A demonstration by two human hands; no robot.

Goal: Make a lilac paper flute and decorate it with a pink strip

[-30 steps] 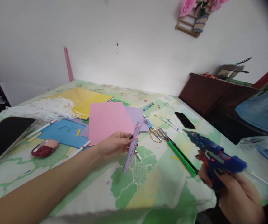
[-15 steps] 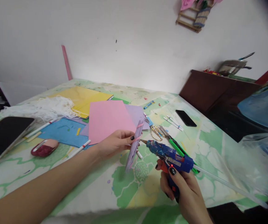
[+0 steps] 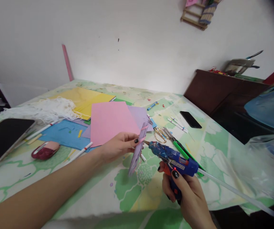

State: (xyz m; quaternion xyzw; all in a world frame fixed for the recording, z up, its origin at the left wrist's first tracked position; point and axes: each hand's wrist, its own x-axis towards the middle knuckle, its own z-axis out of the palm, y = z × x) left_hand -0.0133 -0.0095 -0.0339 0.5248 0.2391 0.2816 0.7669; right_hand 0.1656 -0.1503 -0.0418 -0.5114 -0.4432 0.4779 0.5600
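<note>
Between the thumb and fingers of my left hand (image 3: 121, 143) is a narrow folded purple paper piece (image 3: 136, 156) with pink strips across it, held tilted above the table. My right hand (image 3: 186, 189) is wrapped round the handle of a blue glue gun (image 3: 172, 156), whose red light shows. Its nozzle points left and meets or nearly meets the paper's edge at a pink strip. From the rear of the gun a long clear glue stick (image 3: 237, 190) sticks out to the right. Behind the paper, a white pen-like stick (image 3: 143, 157) is partly hidden.
Pink paper (image 3: 111, 122), blue sheets (image 3: 67, 135), yellow sheets (image 3: 81, 97) and white yarn (image 3: 48, 109) lie behind my left hand. Gold-handled scissors (image 3: 160, 135) and a green cutter (image 3: 181, 148) lie beyond the gun. Two phones (image 3: 5, 136) and a clear plastic bag (image 3: 265, 159) flank the area.
The glue gun has shifted very slightly left, its nozzle now closer against the purple paper's edge. My left hand keeps its hold almost unmoved. The camera view has shifted a little.
</note>
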